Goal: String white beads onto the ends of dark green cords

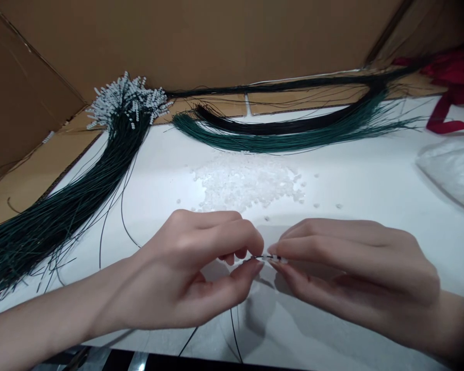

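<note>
My left hand (209,268) pinches a thin dark wire (235,335) between thumb and forefinger. Two dark strands run down below this hand toward the table's front edge. Opposite it, nearly fingertip to fingertip, my right hand (355,278) is closed in a pinch on the same wire. Small clear beads (266,258) show on the short stretch between the fingertips and at the right fingertips; how many are threaded is hard to make out. Just beyond both hands lies a spread pile of loose clear beads (247,180) on the white tabletop (371,180).
At the left lies a thick bundle of dark green wires (100,175) with white beaded tips (127,100). Bare green and black wires (286,136) curve behind the pile. Red ribbon (444,111) and a clear plastic bag (456,170) sit at right. Cardboard walls (216,41) enclose the back.
</note>
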A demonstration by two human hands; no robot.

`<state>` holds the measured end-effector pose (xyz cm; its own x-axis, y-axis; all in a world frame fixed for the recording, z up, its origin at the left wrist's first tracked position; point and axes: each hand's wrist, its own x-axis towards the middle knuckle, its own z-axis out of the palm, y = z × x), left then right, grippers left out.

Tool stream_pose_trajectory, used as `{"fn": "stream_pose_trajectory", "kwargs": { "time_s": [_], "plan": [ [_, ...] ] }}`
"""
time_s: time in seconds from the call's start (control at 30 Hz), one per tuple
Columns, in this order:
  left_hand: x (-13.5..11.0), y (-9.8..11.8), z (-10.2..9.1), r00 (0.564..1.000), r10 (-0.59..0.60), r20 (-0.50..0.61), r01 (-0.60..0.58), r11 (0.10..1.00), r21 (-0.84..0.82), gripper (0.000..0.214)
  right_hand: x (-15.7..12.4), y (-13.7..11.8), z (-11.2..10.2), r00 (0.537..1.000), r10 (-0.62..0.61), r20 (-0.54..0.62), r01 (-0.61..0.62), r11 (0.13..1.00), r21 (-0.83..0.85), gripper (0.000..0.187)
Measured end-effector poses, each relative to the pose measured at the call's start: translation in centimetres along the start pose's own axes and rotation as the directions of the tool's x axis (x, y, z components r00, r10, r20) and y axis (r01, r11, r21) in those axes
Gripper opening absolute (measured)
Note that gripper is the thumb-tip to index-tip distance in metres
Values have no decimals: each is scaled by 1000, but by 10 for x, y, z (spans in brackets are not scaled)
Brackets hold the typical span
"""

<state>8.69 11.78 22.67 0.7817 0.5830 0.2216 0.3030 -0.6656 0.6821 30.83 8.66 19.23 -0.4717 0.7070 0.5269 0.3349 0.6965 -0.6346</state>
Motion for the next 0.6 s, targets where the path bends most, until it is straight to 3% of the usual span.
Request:
{"fn": "stream_pose_trajectory", "kwargs": {
  "time_s": [0.6],
  "plan": [
    [1,5,5,998,0,-61,4,997,74,19,0,0,1,1000,-1,15,2,998,-59,6]
  ]
}}
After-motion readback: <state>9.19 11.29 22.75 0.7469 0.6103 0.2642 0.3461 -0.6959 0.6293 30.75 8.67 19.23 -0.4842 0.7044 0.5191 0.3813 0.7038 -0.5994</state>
